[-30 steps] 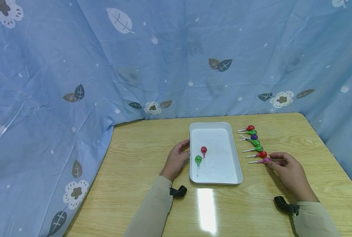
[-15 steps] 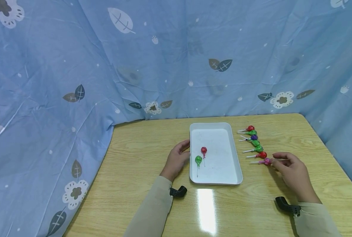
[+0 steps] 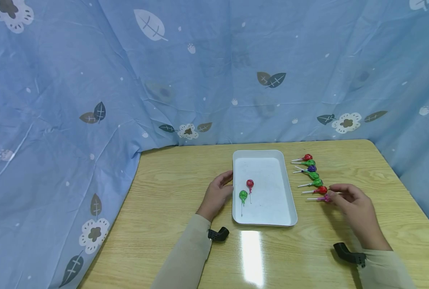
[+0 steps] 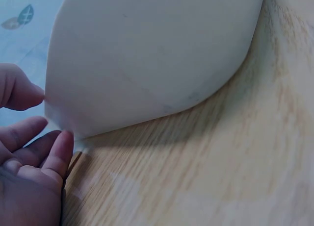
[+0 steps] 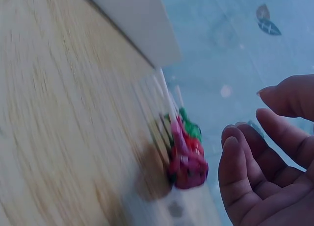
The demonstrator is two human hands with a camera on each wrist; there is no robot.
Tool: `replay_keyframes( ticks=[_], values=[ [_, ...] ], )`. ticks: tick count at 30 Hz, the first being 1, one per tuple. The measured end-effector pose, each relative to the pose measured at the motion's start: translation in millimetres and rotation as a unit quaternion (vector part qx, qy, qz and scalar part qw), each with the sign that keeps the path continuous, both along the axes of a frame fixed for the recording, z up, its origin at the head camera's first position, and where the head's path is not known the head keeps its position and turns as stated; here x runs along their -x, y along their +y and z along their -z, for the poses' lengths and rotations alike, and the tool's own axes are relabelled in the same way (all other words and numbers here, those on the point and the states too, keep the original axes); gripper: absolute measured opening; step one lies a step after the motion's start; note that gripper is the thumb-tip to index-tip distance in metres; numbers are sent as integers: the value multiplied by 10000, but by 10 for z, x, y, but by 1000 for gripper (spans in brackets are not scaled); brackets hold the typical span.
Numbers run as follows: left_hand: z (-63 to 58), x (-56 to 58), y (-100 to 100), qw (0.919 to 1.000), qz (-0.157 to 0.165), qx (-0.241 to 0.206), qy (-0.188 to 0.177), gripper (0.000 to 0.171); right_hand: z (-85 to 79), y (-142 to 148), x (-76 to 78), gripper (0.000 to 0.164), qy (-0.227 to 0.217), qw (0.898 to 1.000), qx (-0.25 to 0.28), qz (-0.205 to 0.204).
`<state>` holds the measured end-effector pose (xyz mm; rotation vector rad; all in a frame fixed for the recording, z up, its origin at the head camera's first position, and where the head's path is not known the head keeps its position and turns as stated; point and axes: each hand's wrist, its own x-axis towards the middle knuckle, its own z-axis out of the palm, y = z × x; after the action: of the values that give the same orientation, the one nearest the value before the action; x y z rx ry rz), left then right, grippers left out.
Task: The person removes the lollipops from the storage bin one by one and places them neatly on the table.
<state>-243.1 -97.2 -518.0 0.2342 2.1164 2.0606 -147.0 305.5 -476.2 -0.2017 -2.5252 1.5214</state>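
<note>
A white tray [image 3: 290,200] holds a red lollipop [image 3: 249,183] and a green lollipop [image 3: 243,195], both with sticks toward the person. My left hand [image 3: 216,196] touches the tray's left wall; in the left wrist view its fingertips [image 4: 61,140] meet the tray's edge. To the tray's right, several lollipops lie in a column with sticks pointing left. Nearest the person is the pink lollipop [image 3: 322,198], beside a red lollipop [image 3: 322,190]. My right hand [image 3: 355,210] is right by the pink candy's head. In the right wrist view, its loosely bent fingers [image 5: 233,169] hold nothing and stand apart from it.
Farther up the column lie green lollipops [image 3: 316,182], a purple lollipop [image 3: 312,169] and a red lollipop [image 3: 307,157] at the back. Everything stands on a wooden table [image 3: 171,180], with a blue patterned curtain [image 3: 207,72] behind and at both sides.
The pink lollipop has shifted slightly right and toward the person, and the right hand's fingertips have come away from its head. The left hand and tray stay in place.
</note>
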Motion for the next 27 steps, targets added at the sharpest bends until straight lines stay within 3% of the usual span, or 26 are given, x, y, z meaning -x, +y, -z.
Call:
replay_keyframes(
  ticks=[11,21,27],
  values=[
    [-6,-12,7,10000,-33,10,-17,58,-77,-265,35,38,204,9958,317,-838],
    [1,0,1,10000,-58,23,-19,57,-108,-528,113,35,699,9881,449,-1295],
    [0,-2,-2,10000,-64,9,-60,57,-134,-668,170,34,770,9841,590,-1490]
  ],
)
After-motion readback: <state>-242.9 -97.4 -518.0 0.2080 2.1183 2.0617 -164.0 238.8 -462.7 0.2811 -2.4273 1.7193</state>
